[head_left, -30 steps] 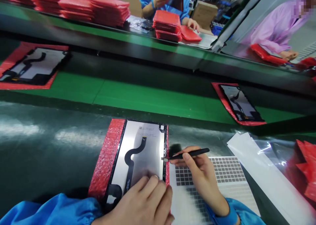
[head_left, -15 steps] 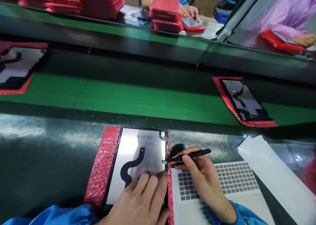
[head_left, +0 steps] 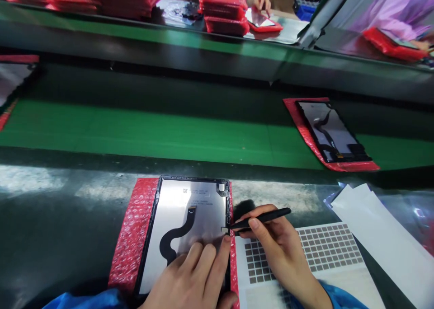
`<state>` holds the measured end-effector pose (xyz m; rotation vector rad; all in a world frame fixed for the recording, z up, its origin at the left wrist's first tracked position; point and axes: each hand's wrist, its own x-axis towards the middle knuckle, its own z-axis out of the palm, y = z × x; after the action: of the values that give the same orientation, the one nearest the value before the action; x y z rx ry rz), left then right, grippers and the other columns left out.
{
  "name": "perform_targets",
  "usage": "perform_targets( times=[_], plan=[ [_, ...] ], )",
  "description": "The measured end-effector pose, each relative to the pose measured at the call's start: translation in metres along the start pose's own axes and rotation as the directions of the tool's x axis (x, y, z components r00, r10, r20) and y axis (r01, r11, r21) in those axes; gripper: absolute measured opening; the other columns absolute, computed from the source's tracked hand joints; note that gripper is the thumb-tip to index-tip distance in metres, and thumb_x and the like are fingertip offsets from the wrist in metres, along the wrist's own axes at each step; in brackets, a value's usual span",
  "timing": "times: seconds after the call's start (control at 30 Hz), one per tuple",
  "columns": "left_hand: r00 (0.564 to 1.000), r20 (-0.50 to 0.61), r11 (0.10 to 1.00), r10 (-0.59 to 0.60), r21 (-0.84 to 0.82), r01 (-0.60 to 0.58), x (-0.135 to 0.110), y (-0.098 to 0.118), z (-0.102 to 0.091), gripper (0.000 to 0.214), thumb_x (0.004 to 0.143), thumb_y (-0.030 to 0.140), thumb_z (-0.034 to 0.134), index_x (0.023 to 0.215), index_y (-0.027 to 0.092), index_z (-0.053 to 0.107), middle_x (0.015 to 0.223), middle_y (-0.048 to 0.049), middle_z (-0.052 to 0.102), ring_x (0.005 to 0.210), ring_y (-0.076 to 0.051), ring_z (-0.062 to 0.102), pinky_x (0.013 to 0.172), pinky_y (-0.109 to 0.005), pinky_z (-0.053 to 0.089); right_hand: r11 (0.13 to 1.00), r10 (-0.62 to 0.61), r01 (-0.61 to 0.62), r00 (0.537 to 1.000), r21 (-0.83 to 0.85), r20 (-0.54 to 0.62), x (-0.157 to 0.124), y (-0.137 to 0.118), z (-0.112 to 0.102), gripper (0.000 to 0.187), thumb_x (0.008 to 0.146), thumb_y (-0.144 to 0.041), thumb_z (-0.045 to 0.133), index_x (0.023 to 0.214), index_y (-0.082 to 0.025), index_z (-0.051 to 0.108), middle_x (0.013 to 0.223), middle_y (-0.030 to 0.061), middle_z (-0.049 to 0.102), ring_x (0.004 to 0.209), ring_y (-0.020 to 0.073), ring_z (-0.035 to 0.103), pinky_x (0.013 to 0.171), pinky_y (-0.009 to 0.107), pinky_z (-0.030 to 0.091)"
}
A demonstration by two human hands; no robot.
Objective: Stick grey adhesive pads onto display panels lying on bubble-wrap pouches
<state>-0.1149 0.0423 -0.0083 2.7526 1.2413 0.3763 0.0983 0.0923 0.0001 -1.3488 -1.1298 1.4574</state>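
Observation:
A tablet screen panel (head_left: 206, 218), silver back upward with a black frame and a curved black flex cable (head_left: 167, 241), lies on a red bubble-wrap sleeve (head_left: 127, 236). My left hand (head_left: 193, 277) lies over its lower part, fingers stretched, the index fingertip by the right edge. In my right hand (head_left: 278, 241) is a pair of black tweezers (head_left: 267, 216), shut between thumb and fingers. Their tips are at the panel's right edge, beside a small pale tab (head_left: 224, 230). Under my right hand lies a sheet of small grey squares (head_left: 332, 248).
Beyond the bench runs a green conveyor belt (head_left: 152, 133) carrying another panel (head_left: 334, 133) on a red sleeve. White paper sheets (head_left: 383, 232) lie at the right. Behind a raised ledge are red stacks (head_left: 224, 11) and co-workers' hands (head_left: 261, 2).
The view has shifted slightly. The panel at the far left of the belt has slid further out of view. My tweezers remain at the screen panel's right edge.

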Motion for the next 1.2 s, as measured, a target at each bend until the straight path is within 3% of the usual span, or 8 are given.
perform_targets(
  times=[0.37, 0.5, 0.73, 0.87, 1.0, 1.1, 1.2],
  plan=[
    [0.999, 0.027, 1.0, -0.029, 0.013, 0.028, 0.005, 0.002, 0.0, 0.064, 0.104, 0.046, 0.041, 0.146, -0.002, 0.042, 0.094, -0.0082, 0.067, 0.076, -0.022, 0.068, 0.054, -0.031, 0.056, 1.0, 0.001, -0.001, 1.0, 0.003, 0.004, 0.001, -0.003, 0.001, 0.008, 0.099, -0.035, 0.072, 0.1, -0.026, 0.071, 0.093, 0.002, 0.078, 0.084, 0.0191, 0.081, 0.073, 0.026, 0.069],
    [0.999, 0.01, 0.999, -0.046, 0.014, 0.046, 0.006, 0.002, -0.001, 0.062, 0.102, 0.044, 0.042, 0.144, -0.001, 0.044, 0.095, -0.0103, 0.069, 0.077, -0.023, 0.069, 0.056, -0.031, 0.057, 1.0, -0.01, 0.01, 0.998, 0.012, -0.055, 0.001, -0.001, 0.0, 0.014, 0.097, -0.038, 0.073, 0.103, -0.025, 0.071, 0.093, 0.0035, 0.078, 0.081, 0.0206, 0.082, 0.07, 0.03, 0.071],
    [0.997, 0.001, 0.996, -0.079, -0.043, 0.079, 0.007, -0.001, -0.003, 0.063, 0.1, 0.046, 0.043, 0.143, -0.001, 0.042, 0.112, -0.0167, 0.074, 0.088, -0.023, 0.075, 0.061, -0.028, 0.061, 0.988, -0.052, 0.069, 0.991, 0.135, -0.124, -0.003, -0.007, 0.002, 0.016, 0.096, -0.041, 0.075, 0.1, -0.026, 0.072, 0.09, 0.0029, 0.079, 0.075, 0.0226, 0.083, 0.061, 0.029, 0.071],
    [0.994, 0.036, 0.989, -0.103, -0.101, 0.106, 0.012, -0.002, -0.014, 0.062, 0.099, 0.044, 0.046, 0.143, 0.001, 0.041, 0.116, -0.0188, 0.074, 0.091, -0.026, 0.077, 0.065, -0.032, 0.064, 0.985, -0.107, 0.128, 0.979, 0.114, -0.175, -0.012, -0.019, -0.003, 0.016, 0.095, -0.042, 0.076, 0.099, -0.026, 0.073, 0.09, 0.0035, 0.079, 0.073, 0.0232, 0.083, 0.063, 0.032, 0.071],
    [0.987, 0.067, 0.979, -0.143, -0.138, 0.152, 0.013, 0.0, -0.024, 0.062, 0.1, 0.042, 0.049, 0.147, 0.002, 0.039, 0.124, -0.0191, 0.071, 0.099, -0.028, 0.075, 0.073, -0.039, 0.065, 0.989, -0.14, 0.144, 0.973, 0.012, -0.184, -0.039, -0.022, -0.016, 0.013, 0.096, -0.04, 0.075, 0.101, -0.028, 0.073, 0.093, 0.0039, 0.08, 0.072, 0.0232, 0.083, 0.068, 0.034, 0.071],
    [0.998, -0.022, 0.989, -0.056, -0.137, 0.052, 0.003, 0.01, -0.026, 0.051, 0.103, 0.038, 0.046, 0.141, 0.004, 0.049, 0.112, -0.0142, 0.073, 0.093, -0.026, 0.073, 0.07, -0.037, 0.063, 0.988, -0.126, 0.113, 0.983, -0.107, -0.131, -0.071, -0.011, -0.027, 0.01, 0.099, -0.034, 0.071, 0.108, -0.031, 0.072, 0.101, 0.0049, 0.079, 0.083, 0.0245, 0.082, 0.076, 0.035, 0.071],
    [0.973, -0.179, 0.98, 0.144, -0.11, -0.165, -0.016, 0.034, -0.02, 0.023, 0.102, 0.029, 0.051, 0.112, 0.016, 0.067, 0.086, -0.0006, 0.068, 0.08, -0.019, 0.067, 0.068, -0.029, 0.057, 0.966, -0.079, 0.058, 0.994, -0.252, -0.075, -0.104, 0.005, -0.035, 0.012, 0.1, -0.03, 0.069, 0.112, -0.031, 0.069, 0.105, 0.0066, 0.078, 0.091, 0.0257, 0.08, 0.081, 0.035, 0.069]
  ],
)
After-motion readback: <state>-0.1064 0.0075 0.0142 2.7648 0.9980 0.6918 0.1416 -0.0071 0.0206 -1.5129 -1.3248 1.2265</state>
